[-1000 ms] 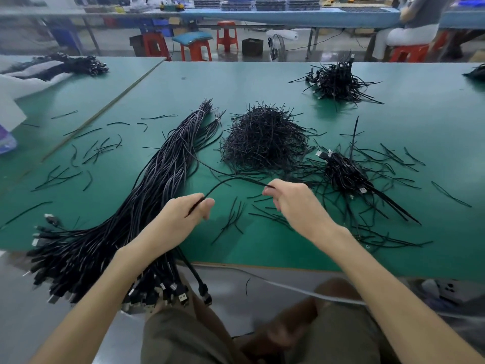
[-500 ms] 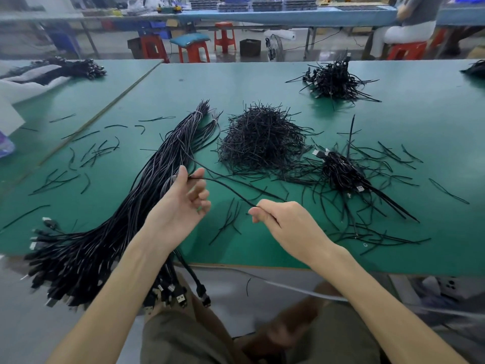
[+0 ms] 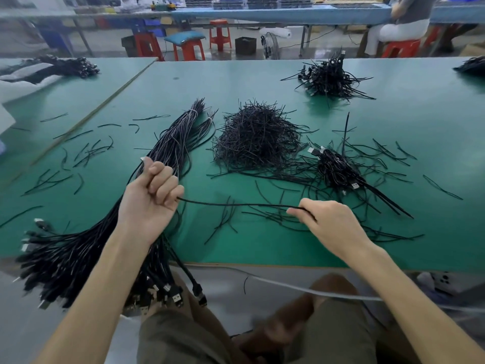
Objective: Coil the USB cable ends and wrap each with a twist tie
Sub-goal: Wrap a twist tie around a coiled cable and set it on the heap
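One black USB cable [image 3: 236, 204] stretches taut between my two hands above the green table [image 3: 262, 82]. My left hand [image 3: 149, 198] is raised, palm toward me, its fingers curled round the cable's left part. My right hand [image 3: 325, 222] pinches the cable's right part between thumb and fingers. A long bundle of black USB cables [image 3: 86, 245] lies under my left hand, its plugs hanging over the table's front edge. A heap of black twist ties [image 3: 257, 135] sits in the middle of the table. A small pile of coiled, tied cables [image 3: 338, 169] lies to its right.
Loose twist ties [image 3: 84, 153] are scattered left of the bundle and around the coiled pile. Another pile of tied cables [image 3: 330, 77] sits at the back right. A white cord [image 3: 301, 287] runs below the table's front edge. A seated person [image 3: 404, 19] works at the far bench.
My left hand has risen and turned palm toward me, curling tighter round the cable. My right hand has moved right, pulling the cable out straight between both hands.
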Action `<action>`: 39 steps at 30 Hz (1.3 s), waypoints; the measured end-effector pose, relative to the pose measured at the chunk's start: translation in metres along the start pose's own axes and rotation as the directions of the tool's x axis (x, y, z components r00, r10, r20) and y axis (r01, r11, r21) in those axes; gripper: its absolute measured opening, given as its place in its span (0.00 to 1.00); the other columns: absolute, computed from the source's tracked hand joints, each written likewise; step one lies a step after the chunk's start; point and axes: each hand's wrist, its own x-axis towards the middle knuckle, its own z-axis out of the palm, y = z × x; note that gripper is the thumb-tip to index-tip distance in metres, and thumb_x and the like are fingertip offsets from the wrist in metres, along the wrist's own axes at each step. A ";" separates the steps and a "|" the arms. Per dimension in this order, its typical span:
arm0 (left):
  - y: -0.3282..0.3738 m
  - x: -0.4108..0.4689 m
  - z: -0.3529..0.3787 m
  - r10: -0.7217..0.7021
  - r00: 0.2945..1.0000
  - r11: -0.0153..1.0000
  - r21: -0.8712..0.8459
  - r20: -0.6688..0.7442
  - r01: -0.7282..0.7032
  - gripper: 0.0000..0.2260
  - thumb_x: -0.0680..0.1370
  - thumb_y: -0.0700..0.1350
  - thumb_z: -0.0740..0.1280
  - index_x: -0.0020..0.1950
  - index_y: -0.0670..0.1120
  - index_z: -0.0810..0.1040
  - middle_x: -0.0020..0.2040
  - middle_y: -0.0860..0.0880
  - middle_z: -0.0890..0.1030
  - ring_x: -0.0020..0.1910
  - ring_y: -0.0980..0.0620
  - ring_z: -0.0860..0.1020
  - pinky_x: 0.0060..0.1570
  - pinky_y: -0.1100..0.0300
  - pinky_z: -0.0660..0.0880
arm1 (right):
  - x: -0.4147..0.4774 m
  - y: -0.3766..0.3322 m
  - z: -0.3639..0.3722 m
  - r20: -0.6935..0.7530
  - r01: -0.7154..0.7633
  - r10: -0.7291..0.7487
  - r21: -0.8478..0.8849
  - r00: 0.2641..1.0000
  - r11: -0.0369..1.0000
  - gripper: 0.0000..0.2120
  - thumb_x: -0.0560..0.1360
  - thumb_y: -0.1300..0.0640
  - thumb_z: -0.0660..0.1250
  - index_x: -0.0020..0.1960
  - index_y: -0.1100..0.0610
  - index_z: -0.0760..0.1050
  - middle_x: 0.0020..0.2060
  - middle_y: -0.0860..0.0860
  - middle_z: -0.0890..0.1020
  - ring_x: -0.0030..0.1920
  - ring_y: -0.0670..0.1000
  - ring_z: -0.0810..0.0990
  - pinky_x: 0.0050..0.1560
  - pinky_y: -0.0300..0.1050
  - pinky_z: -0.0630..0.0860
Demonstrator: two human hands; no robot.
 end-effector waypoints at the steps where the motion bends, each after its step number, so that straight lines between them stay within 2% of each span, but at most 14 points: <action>1: -0.003 -0.001 0.001 -0.007 1.000 0.999 0.046 0.012 0.006 0.18 0.87 0.55 0.56 0.39 0.50 0.70 0.29 0.54 0.58 0.25 0.55 0.55 0.26 0.61 0.58 | 0.000 0.001 0.002 0.008 -0.005 0.005 0.006 1.000 1.000 0.24 0.78 0.35 0.53 0.38 0.53 0.69 0.27 0.45 0.73 0.29 0.48 0.74 0.33 0.49 0.75; 9: -0.039 -0.002 0.019 -0.069 0.988 0.914 0.407 0.140 0.006 0.15 0.87 0.50 0.57 0.49 0.45 0.79 0.32 0.54 0.61 0.28 0.56 0.58 0.31 0.62 0.59 | 0.004 -0.017 0.011 0.095 0.008 -0.019 0.113 0.995 0.994 0.15 0.80 0.41 0.63 0.46 0.52 0.75 0.39 0.42 0.78 0.41 0.49 0.75 0.43 0.43 0.67; 11: -0.047 -0.001 0.023 -0.076 0.986 0.910 0.416 0.151 0.007 0.14 0.87 0.47 0.58 0.53 0.43 0.81 0.33 0.53 0.63 0.28 0.55 0.61 0.31 0.63 0.63 | 0.005 -0.030 0.011 0.116 0.044 -0.057 0.111 0.992 0.993 0.15 0.80 0.40 0.63 0.47 0.52 0.75 0.41 0.43 0.79 0.42 0.49 0.76 0.44 0.42 0.66; 15: -0.058 0.001 0.034 -0.100 0.978 0.947 0.320 0.185 0.036 0.14 0.86 0.43 0.57 0.58 0.41 0.82 0.34 0.53 0.65 0.28 0.56 0.63 0.32 0.63 0.68 | 0.006 -0.058 0.015 0.135 0.076 -0.090 0.107 0.987 0.991 0.16 0.80 0.39 0.62 0.53 0.52 0.74 0.46 0.45 0.81 0.45 0.51 0.77 0.47 0.45 0.70; 19: -0.062 -0.001 0.041 -0.125 0.958 0.960 0.274 0.259 0.051 0.16 0.87 0.45 0.54 0.54 0.44 0.81 0.32 0.54 0.65 0.28 0.57 0.62 0.30 0.64 0.65 | 0.008 -0.073 0.021 0.165 0.095 -0.089 -0.025 0.982 0.995 0.20 0.81 0.38 0.59 0.60 0.53 0.75 0.50 0.49 0.80 0.48 0.54 0.78 0.54 0.48 0.72; 22: -0.056 -0.003 0.044 -0.127 0.942 0.960 0.279 0.311 0.037 0.18 0.88 0.47 0.51 0.48 0.47 0.78 0.31 0.55 0.64 0.27 0.57 0.58 0.28 0.65 0.62 | 0.010 -0.071 0.024 0.137 0.075 -0.069 -0.040 0.988 0.996 0.17 0.83 0.41 0.57 0.59 0.52 0.76 0.49 0.49 0.80 0.45 0.54 0.77 0.51 0.45 0.72; 24: -0.050 -0.005 0.043 -0.142 0.927 0.932 0.363 0.346 0.007 0.17 0.87 0.47 0.52 0.43 0.47 0.74 0.30 0.55 0.63 0.26 0.57 0.57 0.28 0.65 0.60 | 0.011 -0.069 0.024 0.125 0.016 -0.017 0.004 0.992 1.000 0.16 0.84 0.43 0.57 0.56 0.53 0.77 0.47 0.49 0.79 0.44 0.54 0.78 0.48 0.47 0.75; 26: -0.045 -0.008 0.042 -0.210 0.898 0.820 0.569 0.387 -0.054 0.16 0.86 0.49 0.57 0.40 0.46 0.71 0.30 0.53 0.64 0.27 0.56 0.59 0.28 0.65 0.60 | 0.013 -0.065 0.024 0.099 -0.090 0.077 0.140 0.992 0.986 0.14 0.83 0.45 0.60 0.50 0.54 0.77 0.42 0.48 0.80 0.41 0.52 0.78 0.44 0.49 0.76; 29: -0.046 -0.009 0.039 -0.403 0.850 0.419 0.894 0.340 -0.159 0.15 0.84 0.50 0.61 0.40 0.47 0.76 0.30 0.50 0.70 0.27 0.53 0.66 0.29 0.64 0.64 | 0.020 -0.054 0.020 0.085 -0.265 0.252 0.379 0.964 0.887 0.13 0.82 0.47 0.65 0.42 0.51 0.79 0.30 0.42 0.80 0.31 0.41 0.76 0.37 0.41 0.73; 31: -0.055 -0.007 0.036 -0.455 0.858 0.162 0.969 0.241 -0.186 0.15 0.85 0.45 0.60 0.41 0.43 0.78 0.31 0.45 0.77 0.29 0.47 0.74 0.32 0.60 0.71 | 0.024 -0.052 0.013 0.047 -0.289 0.304 0.475 0.951 0.831 0.15 0.81 0.48 0.67 0.38 0.51 0.79 0.23 0.40 0.75 0.25 0.42 0.71 0.29 0.33 0.65; 33: -0.064 -0.004 0.032 -0.417 0.894 0.010 0.984 0.164 -0.176 0.15 0.86 0.41 0.60 0.43 0.40 0.79 0.35 0.42 0.82 0.35 0.39 0.80 0.38 0.54 0.76 | 0.027 -0.054 0.006 0.005 -0.264 0.320 0.575 0.947 0.774 0.16 0.81 0.48 0.67 0.36 0.51 0.80 0.21 0.40 0.73 0.23 0.43 0.67 0.27 0.33 0.64; 34: -0.068 -0.003 0.030 -0.389 0.908 -0.013 0.985 0.154 -0.173 0.14 0.86 0.39 0.59 0.44 0.40 0.80 0.37 0.43 0.84 0.37 0.39 0.81 0.42 0.53 0.78 | 0.027 -0.057 0.002 -0.018 -0.239 0.315 0.613 0.949 0.753 0.15 0.81 0.48 0.68 0.36 0.51 0.80 0.21 0.40 0.73 0.23 0.43 0.67 0.28 0.32 0.64; 36: -0.077 -0.002 0.029 -0.309 0.933 0.015 0.982 0.182 -0.186 0.14 0.86 0.38 0.58 0.48 0.42 0.81 0.40 0.47 0.85 0.38 0.42 0.81 0.48 0.51 0.78 | 0.029 -0.065 -0.003 -0.054 -0.181 0.287 0.663 0.956 0.726 0.15 0.81 0.49 0.68 0.37 0.51 0.81 0.22 0.39 0.73 0.24 0.42 0.68 0.29 0.32 0.63; 39: -0.088 -0.002 0.036 -0.065 0.970 0.219 0.952 0.233 -0.214 0.12 0.86 0.37 0.57 0.54 0.42 0.81 0.46 0.48 0.85 0.41 0.48 0.83 0.51 0.56 0.79 | 0.031 -0.080 -0.011 -0.108 -0.084 0.227 0.712 0.968 0.697 0.15 0.81 0.50 0.68 0.37 0.52 0.80 0.24 0.40 0.75 0.26 0.42 0.68 0.30 0.32 0.62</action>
